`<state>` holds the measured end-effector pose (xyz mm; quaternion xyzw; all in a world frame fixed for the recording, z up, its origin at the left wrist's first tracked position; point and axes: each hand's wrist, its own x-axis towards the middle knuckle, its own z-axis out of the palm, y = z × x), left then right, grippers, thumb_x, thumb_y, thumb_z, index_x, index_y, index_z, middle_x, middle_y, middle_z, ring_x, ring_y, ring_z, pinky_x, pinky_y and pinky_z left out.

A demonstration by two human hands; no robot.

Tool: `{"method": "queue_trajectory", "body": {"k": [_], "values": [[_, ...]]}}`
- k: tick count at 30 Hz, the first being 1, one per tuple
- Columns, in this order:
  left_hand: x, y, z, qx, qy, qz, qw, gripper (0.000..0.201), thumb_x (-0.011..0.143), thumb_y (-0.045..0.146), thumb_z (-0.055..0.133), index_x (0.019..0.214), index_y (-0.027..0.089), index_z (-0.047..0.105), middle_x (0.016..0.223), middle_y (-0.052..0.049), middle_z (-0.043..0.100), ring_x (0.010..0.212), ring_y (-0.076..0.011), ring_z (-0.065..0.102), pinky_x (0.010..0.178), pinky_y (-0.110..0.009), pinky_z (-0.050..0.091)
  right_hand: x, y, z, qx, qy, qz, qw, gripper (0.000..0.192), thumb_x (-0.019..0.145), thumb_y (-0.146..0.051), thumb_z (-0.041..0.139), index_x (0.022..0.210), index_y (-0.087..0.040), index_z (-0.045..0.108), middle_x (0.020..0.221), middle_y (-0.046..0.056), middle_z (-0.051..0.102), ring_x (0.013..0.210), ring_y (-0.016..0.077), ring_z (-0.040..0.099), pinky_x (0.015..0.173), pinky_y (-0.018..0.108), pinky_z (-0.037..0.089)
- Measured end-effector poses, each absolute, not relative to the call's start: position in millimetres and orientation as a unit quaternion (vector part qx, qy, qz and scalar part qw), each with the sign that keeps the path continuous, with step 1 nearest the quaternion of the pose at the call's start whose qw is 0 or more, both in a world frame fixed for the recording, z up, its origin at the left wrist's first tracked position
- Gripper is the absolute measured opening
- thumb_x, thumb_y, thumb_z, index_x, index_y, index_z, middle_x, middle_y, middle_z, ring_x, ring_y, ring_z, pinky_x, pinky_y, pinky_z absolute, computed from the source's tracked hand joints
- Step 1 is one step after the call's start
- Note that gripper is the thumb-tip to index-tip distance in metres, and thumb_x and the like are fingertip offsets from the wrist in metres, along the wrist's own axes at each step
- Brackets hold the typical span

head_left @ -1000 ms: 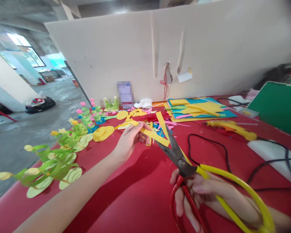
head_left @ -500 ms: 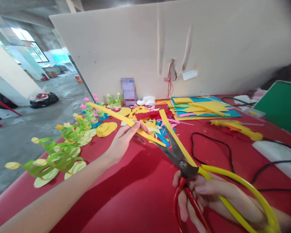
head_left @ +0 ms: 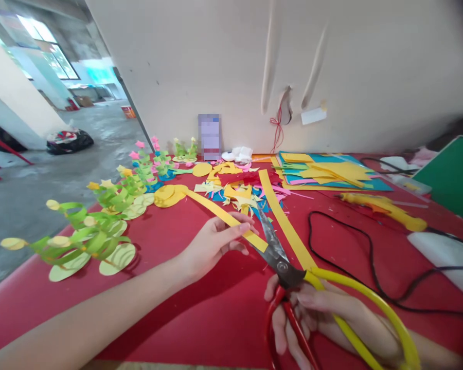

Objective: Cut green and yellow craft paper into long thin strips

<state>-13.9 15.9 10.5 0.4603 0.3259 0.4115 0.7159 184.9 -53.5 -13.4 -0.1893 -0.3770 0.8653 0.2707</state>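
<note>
my right hand (head_left: pixel 312 313) is curled through the red and yellow loops of the scissors (head_left: pixel 280 257), and the blades stand only slightly apart, their tips pointing up and away from me. my left hand (head_left: pixel 212 241) pinches a long yellow paper strip (head_left: pixel 219 213) between thumb and fingers, just left of the blades. the strip's long axis runs from the blade mouth up and leftward across the red table (head_left: pixel 200 318), its far end lying near the yellow paper circles (head_left: pixel 170 195); its near end sits right at the blades, touching or almost so. the left hand is nearer the strip's middle, the right only meets it through the steel. a second yellow strip (head_left: pixel 283 221) lies just right of the blades, running away from me. beyond is a heap of paper scraps (head_left: pixel 241 192); to the right a black cord (head_left: pixel 355 246) loops on the table, well apart. green paper spirals (head_left: pixel 92 241) stand along the left edge. open red surface lies under both wrists.
</note>
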Motion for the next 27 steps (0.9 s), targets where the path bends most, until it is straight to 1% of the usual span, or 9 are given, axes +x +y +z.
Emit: {"method": "queue_trajectory", "body": {"k": [4,6,9,12,16,21,24,27], "values": [[-12,11,4,0.474,0.332,0.361,0.731,0.009,0.073,0.018,0.062,0.076,0.010,0.064,0.064,-0.003,0.065,0.056,-0.0097,0.060,0.053,-0.016,0.049,182,-53,-18,-0.194,-0.368,0.866,0.277,0.031,0.084,-0.027,0.033,0.109,-0.012,0.043,0.080,0.019,0.063,0.050,0.0151,0.060,0.044,0.019,0.037],[-12,10,2,0.478,0.338,0.348,0.733,0.010,0.072,0.018,0.063,0.074,0.009,0.065,0.063,-0.004,0.066,0.055,-0.0093,0.060,0.053,-0.015,0.048,181,-53,-21,-0.181,-0.355,0.874,0.278,0.031,0.085,-0.027,0.033,0.109,-0.013,0.044,0.081,0.019,0.063,0.049,0.0142,0.060,0.043,0.018,0.037],[-12,10,0,0.474,0.345,0.343,0.733,0.009,0.072,0.018,0.064,0.073,0.010,0.066,0.060,-0.002,0.066,0.053,-0.0079,0.060,0.052,-0.014,0.048,183,-54,-26,-0.177,-0.345,0.876,0.286,0.030,0.084,-0.027,0.035,0.106,-0.011,0.047,0.080,0.020,0.063,0.051,0.0132,0.060,0.044,0.017,0.038],[-12,11,-2,0.472,0.349,0.336,0.736,0.007,0.072,0.018,0.064,0.073,0.012,0.066,0.060,0.000,0.066,0.052,-0.0071,0.060,0.052,-0.013,0.047,190,-58,-37,-0.193,-0.339,0.874,0.289,0.031,0.085,-0.027,0.034,0.106,-0.009,0.048,0.078,0.020,0.064,0.055,0.0146,0.061,0.047,0.020,0.041],[-13,10,-5,0.477,0.361,0.317,0.736,0.008,0.072,0.020,0.064,0.073,0.013,0.066,0.058,0.000,0.066,0.052,-0.0076,0.060,0.054,-0.015,0.048,196,-63,-47,-0.201,-0.324,0.874,0.303,0.031,0.086,-0.027,0.032,0.106,-0.009,0.049,0.077,0.019,0.064,0.059,0.0158,0.061,0.050,0.023,0.043],[-13,10,-7,0.481,0.355,0.314,0.738,0.007,0.073,0.020,0.063,0.073,0.015,0.067,0.058,0.002,0.066,0.053,-0.0069,0.060,0.053,-0.014,0.048,196,-63,-36,-0.222,-0.304,0.883,0.279,0.031,0.086,-0.031,0.034,0.105,-0.013,0.052,0.082,0.014,0.064,0.071,0.0161,0.061,0.060,0.024,0.043],[-13,10,-7,0.478,0.344,0.312,0.745,0.006,0.074,0.018,0.061,0.073,0.015,0.067,0.060,0.003,0.066,0.054,-0.0061,0.060,0.054,-0.013,0.048,197,-62,-29,-0.241,-0.300,0.884,0.266,0.030,0.085,-0.033,0.038,0.103,-0.018,0.055,0.088,0.009,0.064,0.071,0.0131,0.060,0.063,0.023,0.042],[-14,11,-5,0.482,0.339,0.302,0.749,0.006,0.074,0.016,0.061,0.074,0.015,0.066,0.061,0.003,0.066,0.054,-0.0055,0.060,0.054,-0.012,0.048,201,-62,-25,-0.276,-0.299,0.877,0.255,0.027,0.082,-0.036,0.044,0.102,-0.023,0.058,0.089,0.004,0.063,0.071,0.0116,0.059,0.070,0.026,0.043]]}}
